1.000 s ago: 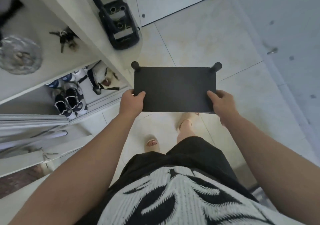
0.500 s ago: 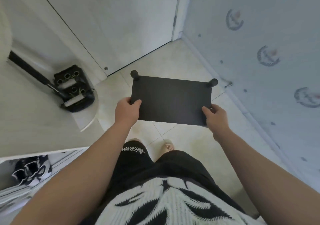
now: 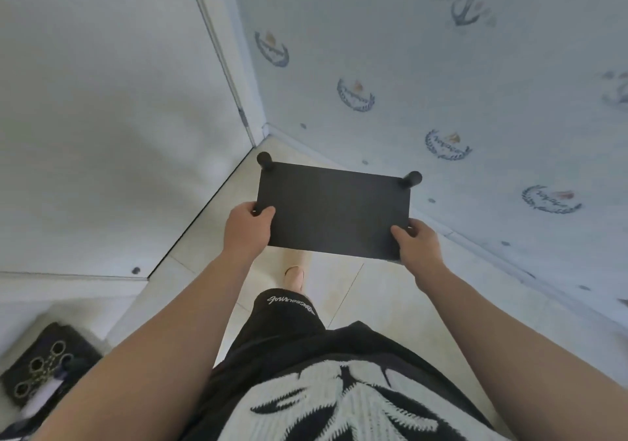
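A small black stand (image 3: 334,209), a flat rectangular panel with short round legs (image 3: 411,179), is being held out in front of a standing person at about waist height, well above the floor. The panel is facing up and tilting slightly, its right end lower than its left. Two legs are poking out past the far corners, pointing away from the person.

The left hand (image 3: 248,228) is gripping the near left corner, thumb lying across the top and fingers curling round the edge and a dark leg beneath. The right hand (image 3: 416,245) is gripping the near right corner the same way, thumb on top and fingers wrapping underneath. Both arms are reaching forward, bare to the elbow.

Below the stand, pale floor tiles (image 3: 373,304) are showing, and one foot (image 3: 295,277) in a light sandal is stepping forward under the near edge. The person is wearing black shorts (image 3: 289,315) with white lettering and a black and white patterned top (image 3: 339,403).

To the left a white door (image 3: 102,118) is standing closed. To the right a pale blue wall (image 3: 441,67) is meeting it at a corner just beyond the stand, printed with an anchor (image 3: 467,0) and wreath motifs. In the lower left a black object with metal rings (image 3: 44,366) is lying on a white surface, blurred.
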A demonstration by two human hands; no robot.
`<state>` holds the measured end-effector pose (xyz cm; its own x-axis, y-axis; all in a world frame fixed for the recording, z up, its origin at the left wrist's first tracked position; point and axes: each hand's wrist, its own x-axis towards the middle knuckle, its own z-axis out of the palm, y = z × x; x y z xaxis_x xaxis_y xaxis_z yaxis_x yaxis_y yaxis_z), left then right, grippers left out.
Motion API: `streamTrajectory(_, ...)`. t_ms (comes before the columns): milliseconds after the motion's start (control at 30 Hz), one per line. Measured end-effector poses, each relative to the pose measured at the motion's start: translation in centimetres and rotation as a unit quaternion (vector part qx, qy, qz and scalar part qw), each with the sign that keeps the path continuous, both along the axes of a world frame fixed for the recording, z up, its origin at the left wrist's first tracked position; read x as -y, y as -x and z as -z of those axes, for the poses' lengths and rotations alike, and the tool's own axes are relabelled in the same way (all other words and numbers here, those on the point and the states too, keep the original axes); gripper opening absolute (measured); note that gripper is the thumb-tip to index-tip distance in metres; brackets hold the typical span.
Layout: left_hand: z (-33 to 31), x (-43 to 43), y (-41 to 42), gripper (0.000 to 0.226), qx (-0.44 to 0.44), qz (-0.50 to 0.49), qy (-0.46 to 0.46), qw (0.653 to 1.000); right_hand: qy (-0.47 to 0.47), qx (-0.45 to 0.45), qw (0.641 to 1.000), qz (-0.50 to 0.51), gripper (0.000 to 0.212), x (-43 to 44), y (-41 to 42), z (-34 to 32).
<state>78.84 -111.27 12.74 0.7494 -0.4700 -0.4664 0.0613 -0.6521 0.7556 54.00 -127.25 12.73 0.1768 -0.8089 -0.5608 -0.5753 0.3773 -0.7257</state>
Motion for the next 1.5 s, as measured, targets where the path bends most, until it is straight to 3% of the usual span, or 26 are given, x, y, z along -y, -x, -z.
streamTrajectory(267, 3.1, 16.5, -12.2, 0.022, 0.019, 0.142, -0.085, 0.986, -0.063, -0.038, 0.993, 0.096, 0.011, 10.8, -8.7, 2.7)
streamTrajectory(567, 12.0, 28.8, -15.6, 0.022, -0.011, 0.221, -0.119, 0.968, -0.11, -0.075, 0.979, 0.157, 0.018, 18.8, -10.8, 10.2)
streamTrajectory(900, 18.3, 35.6, -15.1, 0.025, -0.006, 0.26, -0.118, 0.958, -0.119, -0.081, 0.973, 0.183, 0.023, 22.8, -10.0, 16.2)
streamTrajectory(1500, 19.2, 39.3, -14.8, 0.024, 0.028, 0.241, -0.113, 0.963, -0.096, -0.073, 0.981, 0.154, 0.022, 27.7, -9.9, 17.9)
